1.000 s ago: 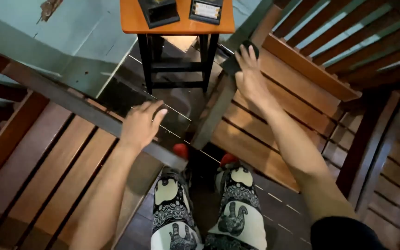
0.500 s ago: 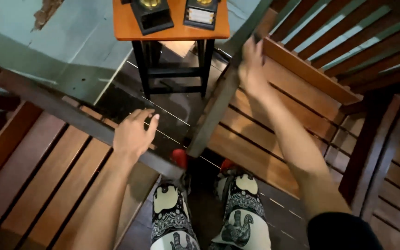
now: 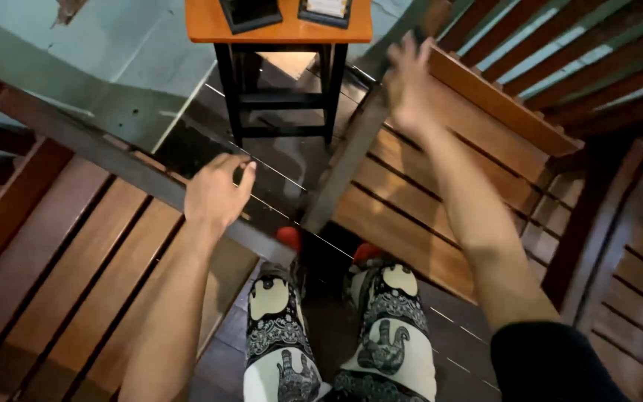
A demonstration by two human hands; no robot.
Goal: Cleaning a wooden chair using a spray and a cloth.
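Head view looks straight down on two slatted wooden chairs drawn close, one at each side of the person. Largest is the left chair (image 3: 76,275), its broad reddish seat slats running up to a dark armrest rail (image 3: 128,179) that crosses the frame on a slant. Opposite, the right chair (image 3: 440,193) shows its seat slats, a raised wooden edge, and its own dark armrest (image 3: 351,156) angling up toward the top edge of the frame. Between them lies a dark wet-looking floor (image 3: 292,171), and at the top edge stands an orange stool (image 3: 277,30) on black legs, bearing two small dark plaques, only partly in view. Patterned trousers (image 3: 336,327) and red footwear fill the bottom middle. The left hand (image 3: 216,195) curls over the near rail in a loose, narrow grip, thumb and fingers wrapped about it. The right hand (image 3: 409,85) is blurred, fingers spread wide, at the far end of the other armrest; whether it touches the wood I cannot tell. Judged as steadying or shifting the chairs, a firm wrap on both rails and an even, level pull would serve best.
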